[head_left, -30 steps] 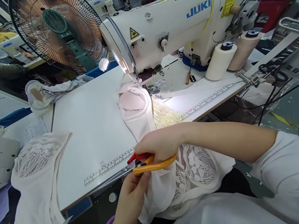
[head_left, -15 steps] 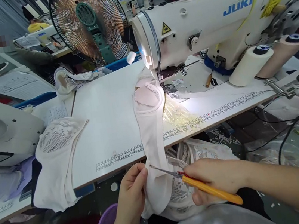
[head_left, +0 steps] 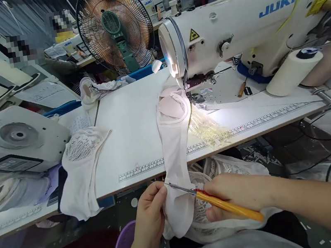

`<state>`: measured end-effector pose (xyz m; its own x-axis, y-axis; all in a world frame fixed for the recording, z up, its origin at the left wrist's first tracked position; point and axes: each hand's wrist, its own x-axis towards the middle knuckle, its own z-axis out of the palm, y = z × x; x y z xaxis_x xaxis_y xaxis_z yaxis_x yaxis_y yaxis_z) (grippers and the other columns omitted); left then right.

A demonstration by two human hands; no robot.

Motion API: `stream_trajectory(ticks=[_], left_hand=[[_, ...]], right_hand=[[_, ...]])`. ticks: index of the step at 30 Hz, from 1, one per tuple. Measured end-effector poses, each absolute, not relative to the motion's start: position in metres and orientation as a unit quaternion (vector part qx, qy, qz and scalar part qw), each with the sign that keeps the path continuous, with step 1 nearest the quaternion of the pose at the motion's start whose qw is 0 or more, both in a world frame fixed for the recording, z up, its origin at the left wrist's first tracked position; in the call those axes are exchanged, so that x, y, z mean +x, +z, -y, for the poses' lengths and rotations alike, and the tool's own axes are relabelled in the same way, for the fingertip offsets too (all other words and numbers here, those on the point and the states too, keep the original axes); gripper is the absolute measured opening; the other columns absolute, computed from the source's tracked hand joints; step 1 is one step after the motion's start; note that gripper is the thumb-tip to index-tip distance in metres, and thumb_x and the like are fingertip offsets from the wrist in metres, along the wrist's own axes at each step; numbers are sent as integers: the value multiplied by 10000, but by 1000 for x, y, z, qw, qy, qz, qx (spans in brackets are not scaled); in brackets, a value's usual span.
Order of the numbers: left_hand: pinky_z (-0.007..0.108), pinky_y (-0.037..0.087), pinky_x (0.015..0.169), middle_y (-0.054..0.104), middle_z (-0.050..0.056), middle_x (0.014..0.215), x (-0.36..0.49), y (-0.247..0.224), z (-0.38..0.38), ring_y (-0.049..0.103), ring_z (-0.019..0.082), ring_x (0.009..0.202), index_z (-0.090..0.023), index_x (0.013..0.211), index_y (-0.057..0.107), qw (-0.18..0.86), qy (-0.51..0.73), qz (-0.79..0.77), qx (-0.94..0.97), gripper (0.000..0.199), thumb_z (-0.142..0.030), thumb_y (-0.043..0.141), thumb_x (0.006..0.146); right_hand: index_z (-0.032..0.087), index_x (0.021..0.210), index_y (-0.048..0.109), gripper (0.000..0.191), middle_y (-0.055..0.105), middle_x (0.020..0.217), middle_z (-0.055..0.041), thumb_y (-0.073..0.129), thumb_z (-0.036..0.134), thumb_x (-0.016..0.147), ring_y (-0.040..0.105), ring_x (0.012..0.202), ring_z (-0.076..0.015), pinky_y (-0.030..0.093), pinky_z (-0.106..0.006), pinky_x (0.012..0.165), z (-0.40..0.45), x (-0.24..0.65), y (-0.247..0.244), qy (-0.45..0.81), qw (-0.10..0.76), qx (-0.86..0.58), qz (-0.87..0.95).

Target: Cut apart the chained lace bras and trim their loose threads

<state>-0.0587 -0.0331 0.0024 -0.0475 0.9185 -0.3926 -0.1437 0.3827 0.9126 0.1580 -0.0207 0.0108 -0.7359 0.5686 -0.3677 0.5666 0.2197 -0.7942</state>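
A white bra (head_left: 173,143) runs from under the sewing machine's needle area, over the table edge and down to my lap. My left hand (head_left: 151,206) pinches its side edge between thumb and fingers. In my right hand (head_left: 223,194) is a slim pointed tool with a long orange handle (head_left: 229,206), perhaps a seam ripper. Its metal tip touches or nearly touches the fabric edge beside my left thumb. More white lace bra pieces (head_left: 202,206) lie beneath, on my lap, partly hidden by my right hand.
The sewing machine (head_left: 231,25) stands at the right, with thread cones (head_left: 295,72) beside it. Another folded white bra piece (head_left: 81,171) hangs over the table's left edge. Yellowish thread scraps (head_left: 205,128) lie near a printed ruler. A purple bin (head_left: 125,247) stands below; a fan (head_left: 115,27) stands behind.
The camera view has turned slightly left, so the scene sits further right. My hands keep the same hold; the tool's tip stays at the fabric edge.
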Motion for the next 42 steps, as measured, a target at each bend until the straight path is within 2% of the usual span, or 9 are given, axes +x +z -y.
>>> stream_trajectory(ticks=[5,10,17,21,28,31,38,40,42], left_hand=[[196,309,461,555,-10,545,-61,-1,33,414,98,496,-153,572,620,594,451,-576,334,271,-387,756,551],[193,283,431,533,-24,507,-62,-3,33,379,86,457,-160,560,616,585,460,-578,336,289,-413,754,552],[184,285,445,508,-30,500,-62,0,35,366,82,475,-154,542,597,574,472,-582,331,286,-395,749,562],[178,286,448,500,-32,501,-63,0,35,356,79,477,-149,539,591,578,471,-580,330,280,-382,746,563],[177,266,428,452,-49,463,-62,3,35,321,72,449,-152,495,543,588,467,-571,331,275,-343,731,556],[176,270,432,456,-47,471,-61,6,36,325,73,458,-152,495,542,583,471,-571,336,264,-330,724,562],[177,274,430,457,-47,476,-68,6,37,340,72,461,-149,501,571,572,468,-567,365,244,-311,727,595],[175,316,464,509,-31,523,-69,6,40,402,81,504,-145,528,603,564,462,-564,387,217,-298,730,614],[181,371,528,583,-8,610,-68,8,46,481,102,579,-149,636,649,550,449,-560,426,148,-281,712,662]], right_hand=[[183,690,501,475,484,567,4,414,639,788,411,458,-121,309,-237,427,19,153,23,464,-23,-374,803],[185,714,522,485,518,598,-23,401,650,783,437,481,-144,319,-251,445,21,148,22,424,-34,-393,815],[183,696,508,417,501,607,-10,460,588,781,417,499,-127,316,-245,457,26,143,10,462,3,-398,792],[189,704,493,427,503,628,-3,495,615,744,414,515,-123,339,-246,472,28,140,9,501,12,-397,769],[188,686,464,422,481,622,-7,469,603,759,391,513,-123,314,-255,473,22,138,25,467,-18,-409,784],[188,660,457,395,473,604,4,522,569,741,384,505,-117,302,-248,459,22,135,19,488,7,-415,768],[195,601,436,309,400,537,29,542,422,781,360,476,-102,265,-235,438,29,134,-10,508,125,-410,747],[201,608,401,306,402,553,34,542,414,777,349,480,-97,266,-231,446,29,138,-7,496,146,-408,753],[203,613,366,322,403,579,37,571,412,746,339,498,-96,277,-228,455,28,142,0,473,178,-415,757]])
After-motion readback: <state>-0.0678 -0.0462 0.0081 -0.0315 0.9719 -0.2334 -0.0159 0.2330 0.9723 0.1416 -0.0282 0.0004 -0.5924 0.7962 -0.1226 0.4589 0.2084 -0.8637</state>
